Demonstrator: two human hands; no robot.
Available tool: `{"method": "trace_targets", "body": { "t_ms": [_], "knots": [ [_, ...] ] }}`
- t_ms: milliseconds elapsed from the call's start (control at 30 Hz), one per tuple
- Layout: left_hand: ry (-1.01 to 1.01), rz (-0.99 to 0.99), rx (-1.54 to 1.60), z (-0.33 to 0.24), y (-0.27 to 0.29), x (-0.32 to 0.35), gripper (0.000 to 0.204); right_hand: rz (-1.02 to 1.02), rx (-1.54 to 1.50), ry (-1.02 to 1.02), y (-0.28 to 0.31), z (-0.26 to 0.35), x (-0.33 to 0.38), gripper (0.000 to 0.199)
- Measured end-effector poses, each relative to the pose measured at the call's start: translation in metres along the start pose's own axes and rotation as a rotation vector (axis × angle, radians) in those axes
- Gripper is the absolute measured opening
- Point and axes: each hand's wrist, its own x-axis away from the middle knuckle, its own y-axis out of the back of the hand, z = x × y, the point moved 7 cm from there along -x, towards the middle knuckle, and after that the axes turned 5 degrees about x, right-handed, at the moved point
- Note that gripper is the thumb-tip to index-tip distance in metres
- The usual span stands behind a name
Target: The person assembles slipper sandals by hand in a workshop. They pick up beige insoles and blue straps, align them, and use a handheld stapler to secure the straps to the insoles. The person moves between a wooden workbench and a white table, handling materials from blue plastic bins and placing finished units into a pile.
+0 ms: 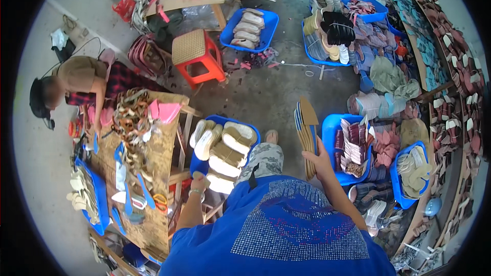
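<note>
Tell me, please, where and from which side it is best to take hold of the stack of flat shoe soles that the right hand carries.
Grip the stack of soles near its lower end, probably from its right edge, as the right hand does now. The soles are thin, long and stand on end, so fingers wrapped across all the edges low down should keep them from fanning apart. The left hand hangs by the blue tray.

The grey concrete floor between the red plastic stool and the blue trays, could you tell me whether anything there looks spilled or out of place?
Yes: small pink offcut scraps lie strewn loose on the grey concrete floor beside the red plastic stool, outside any tray.
</note>
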Motion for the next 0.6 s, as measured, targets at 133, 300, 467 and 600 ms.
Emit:
{"method": "trace_targets", "body": {
  "t_ms": [133,300,467,600],
  "knots": [
    [0.001,0.009,-0.372,-0.037,-0.009,-0.056,0.031,-0.085,-0.146,-0.040,0.028,0.026,-0.087,0.073],
    [-0.166,0.057,-0.409,-0.209,-0.072,-0.131,0.035,-0.100,-0.540,-0.234,0.065,0.061,-0.235,0.034],
    [-0.416,0.110,-0.387,-0.451,-0.133,-0.205,0.034,-0.084,-0.711,-0.213,0.092,0.120,-0.371,0.030],
    [-0.484,0.152,-0.196,-0.681,-0.179,-0.242,0.030,-0.154,-0.661,-0.146,0.128,0.175,-0.456,0.029]
  ]
}}
